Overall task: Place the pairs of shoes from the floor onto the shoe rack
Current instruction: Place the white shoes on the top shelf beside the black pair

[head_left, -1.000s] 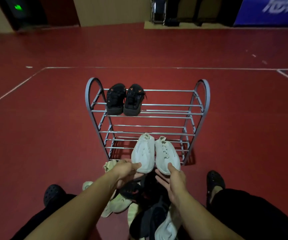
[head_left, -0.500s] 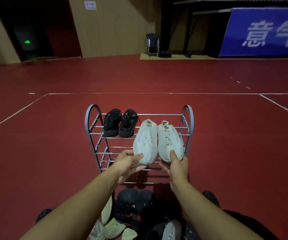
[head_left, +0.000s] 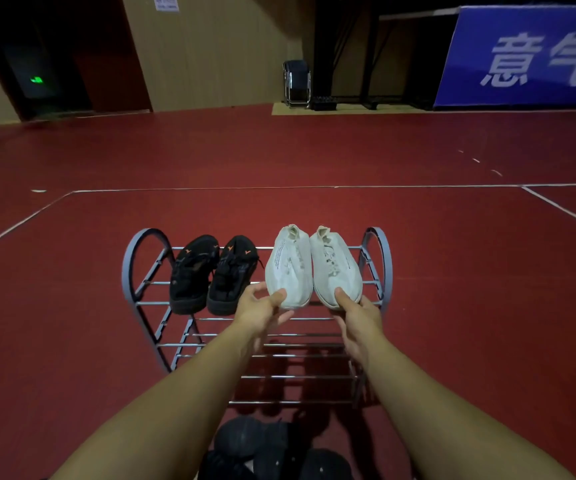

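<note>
A grey metal shoe rack (head_left: 134, 271) with several tiers stands on the red floor. A black pair of shoes (head_left: 212, 273) sits on the left half of its top tier. Beside them on the right lies a white pair of sneakers (head_left: 314, 266), toes toward me. My left hand (head_left: 262, 308) pinches the toe of the left white sneaker. My right hand (head_left: 359, 315) grips the toe of the right one, thumb on top. Dark shoes (head_left: 272, 448) lie on the floor between my forearms, partly hidden.
Red floor with white lines surrounds the rack. A folding chair (head_left: 296, 83) stands by the far wall, a blue banner (head_left: 528, 57) at the right, a dark doorway with a green sign (head_left: 36, 79) at the left.
Both hands have lifted the white sneakers from low in front of the rack up onto the right side of the top tier. The camera has tilted up.
</note>
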The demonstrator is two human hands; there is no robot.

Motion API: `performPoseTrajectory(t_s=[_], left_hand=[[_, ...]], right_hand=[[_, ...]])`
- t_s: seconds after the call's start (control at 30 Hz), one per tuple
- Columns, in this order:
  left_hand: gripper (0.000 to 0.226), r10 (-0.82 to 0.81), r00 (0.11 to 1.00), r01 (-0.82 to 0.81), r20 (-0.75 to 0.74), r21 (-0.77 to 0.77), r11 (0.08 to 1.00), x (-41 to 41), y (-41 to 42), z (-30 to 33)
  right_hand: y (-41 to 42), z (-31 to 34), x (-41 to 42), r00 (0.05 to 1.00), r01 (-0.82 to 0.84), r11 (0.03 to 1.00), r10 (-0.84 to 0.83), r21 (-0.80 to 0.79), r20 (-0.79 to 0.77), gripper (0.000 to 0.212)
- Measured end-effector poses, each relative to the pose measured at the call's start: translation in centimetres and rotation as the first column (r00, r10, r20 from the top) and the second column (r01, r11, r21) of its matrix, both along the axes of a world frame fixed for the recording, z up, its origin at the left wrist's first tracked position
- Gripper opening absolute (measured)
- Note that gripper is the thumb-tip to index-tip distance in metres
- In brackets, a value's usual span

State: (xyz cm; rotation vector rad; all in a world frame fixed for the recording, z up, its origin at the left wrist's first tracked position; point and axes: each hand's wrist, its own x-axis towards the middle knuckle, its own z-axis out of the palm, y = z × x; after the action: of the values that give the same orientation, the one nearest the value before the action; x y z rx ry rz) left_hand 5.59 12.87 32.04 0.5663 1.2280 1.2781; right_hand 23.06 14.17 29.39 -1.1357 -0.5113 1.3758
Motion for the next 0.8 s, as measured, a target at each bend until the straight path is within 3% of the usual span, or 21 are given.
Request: performPoseTrajectory(t_s=[0.13, 0.23, 0.33, 0.47, 0.57, 0.67, 0.73, 0.8], left_hand=[[0.04, 0.004, 1.0, -0.005, -0.026, -0.016, 1.0, 0.7, 3.8, -1.9], [0.039, -0.014, 0.977, 0.001, -0.213, -0.061, 0.998, 1.1, 5.4, -3.6], [0.039, 0.002, 0.957, -0.025, -0.291, -0.076, 0.997, 0.6, 6.1, -5.0], [0.031, -0.154, 0.787, 0.115, -0.597, -0.103, 0.988, -0.1, 5.7, -5.7], [0.028, -0.259, 0.722, 0.238, -0.641, -0.122, 0.964, -0.3, 4.7, -5.8], [0.028, -0.25, 0.687, 0.285, -0.682, -0.063, 0.956, -1.2, 4.0, -5.9], [0.034, -0.236, 0.686, 0.304, -0.688, -0.024, 0.952, -2.1, 3.3, -6.2], [0.044, -0.219, 0.617, 0.316, -0.756, -0.016, 0.948, -3.4, 2.3, -7.0]], right_hand=[[4.0, -2.1, 0.4, 0.993, 0.039, 0.999, -0.037, -0.013, 0.11, 0.043], [5.3, -3.3, 0.6, 0.932, 0.007, 0.999, 0.01, -0.045, 0.363, 0.047], [5.1, -3.6, 0.9, 0.899, -0.002, 0.996, 0.04, -0.086, 0.436, 0.038], [4.4, -4.2, 1.4, 0.816, -0.028, 0.992, 0.093, -0.123, 0.57, 0.033], [3.5, -3.9, 1.5, 0.736, -0.115, 0.986, 0.165, -0.118, 0.656, 0.039], [2.5, -3.3, 1.5, 0.683, -0.151, 0.983, 0.18, -0.104, 0.708, 0.046], [1.4, -3.1, 1.5, 0.605, -0.091, 0.988, 0.153, -0.123, 0.782, 0.049], [-0.4, -3.2, 1.5, 0.496, -0.007, 0.998, 0.054, -0.058, 0.866, 0.04]])
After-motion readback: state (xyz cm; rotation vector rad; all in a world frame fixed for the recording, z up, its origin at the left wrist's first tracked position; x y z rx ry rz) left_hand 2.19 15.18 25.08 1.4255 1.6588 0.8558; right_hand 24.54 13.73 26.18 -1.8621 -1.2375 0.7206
